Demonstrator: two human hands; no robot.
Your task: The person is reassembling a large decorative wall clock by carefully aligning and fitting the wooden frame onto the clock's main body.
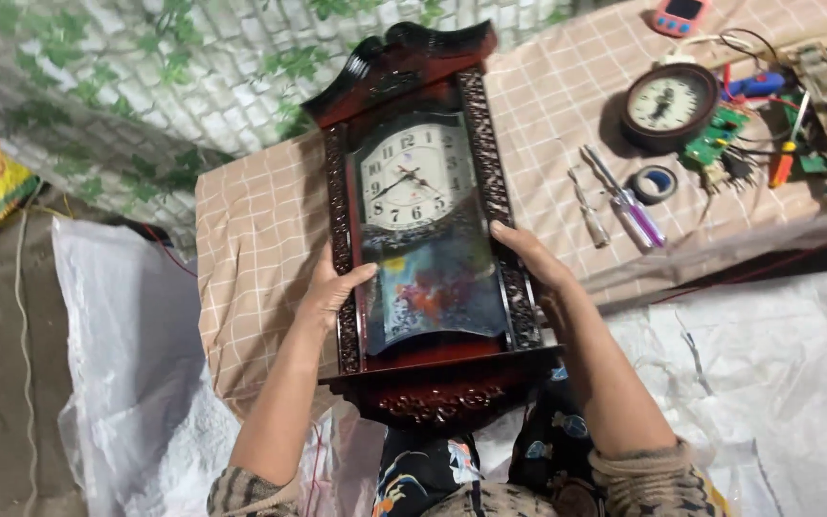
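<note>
A tall dark-red wooden wall clock with carved side trim, a white dial and a glass lower panel is held up in front of me, its base near my lap and its top over the low table. My left hand grips its left side rail. My right hand grips the right side rail at about the same height. Both hands hold the clock's frame; the glass door looks closed.
A low table with a checked beige cloth bears two screwdrivers, a tape roll, a round brown clock, circuit boards with wires and a pink device. White plastic sheeting covers the floor around me.
</note>
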